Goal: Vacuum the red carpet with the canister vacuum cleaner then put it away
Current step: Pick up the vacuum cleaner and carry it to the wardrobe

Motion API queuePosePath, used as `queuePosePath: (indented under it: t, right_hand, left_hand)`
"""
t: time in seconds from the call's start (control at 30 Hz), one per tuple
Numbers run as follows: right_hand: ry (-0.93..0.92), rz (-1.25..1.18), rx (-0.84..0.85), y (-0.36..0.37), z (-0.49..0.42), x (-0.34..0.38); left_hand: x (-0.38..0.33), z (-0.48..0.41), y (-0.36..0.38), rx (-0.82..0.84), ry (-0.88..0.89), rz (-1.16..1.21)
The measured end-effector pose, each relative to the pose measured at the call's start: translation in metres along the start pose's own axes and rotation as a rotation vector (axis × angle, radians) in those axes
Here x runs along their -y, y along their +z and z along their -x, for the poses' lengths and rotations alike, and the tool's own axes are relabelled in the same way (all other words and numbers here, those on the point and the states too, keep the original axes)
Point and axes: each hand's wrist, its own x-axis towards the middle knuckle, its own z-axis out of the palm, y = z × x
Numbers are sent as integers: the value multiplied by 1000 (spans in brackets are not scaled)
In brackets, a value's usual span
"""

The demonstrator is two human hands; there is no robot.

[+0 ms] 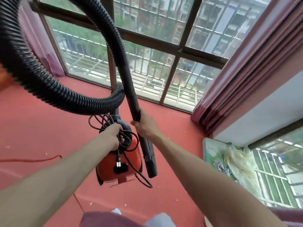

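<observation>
1. Two hands were busy, a little apart. Your left hand [113, 136] gripped the top of the shiny red canister vacuum [121, 164] and loops of thin black cord [127, 139]. Your right hand [145, 126] gripped the smooth black tube [130, 89].
2. The fat, ribbed hose [49, 86] curled across your view, in front of the barred window [164, 46].
3. The vacuum hung over the red carpet [41, 122], which had small crumbs on it. A pink, folded curtain [246, 71] hung on the right.

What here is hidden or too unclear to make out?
Head view only:
- Handle of the canister vacuum: covered by the left hand and the coiled black cord.
- The hose: blurred, its loop cut off by the top and left edges.
- The orange cord on the red carpet: runs off the left edge, end unseen.
- The pile on the green mat: blurred, contents unclear.
- Part of the wand: hidden inside the right hand.
</observation>
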Motion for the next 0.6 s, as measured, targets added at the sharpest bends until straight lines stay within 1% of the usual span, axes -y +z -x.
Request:
queuePosePath:
  t: [0.17, 0.3, 0.43, 0.6]
  right_hand:
    - [-90, 10, 33, 10, -37, 45]
    - [-169, -23, 54, 25, -73, 75]
    - [-240, -19, 106, 43, -113, 97]
    - [-375, 57, 206, 58, -176, 119]
  left_hand:
    - [-50, -8, -31, -17, 53, 20]
    - [-84, -21, -48, -78, 83, 9]
    - [-112, -34, -58, -147, 46, 56]
    - [-151, -58, -59, -252, -25, 192]
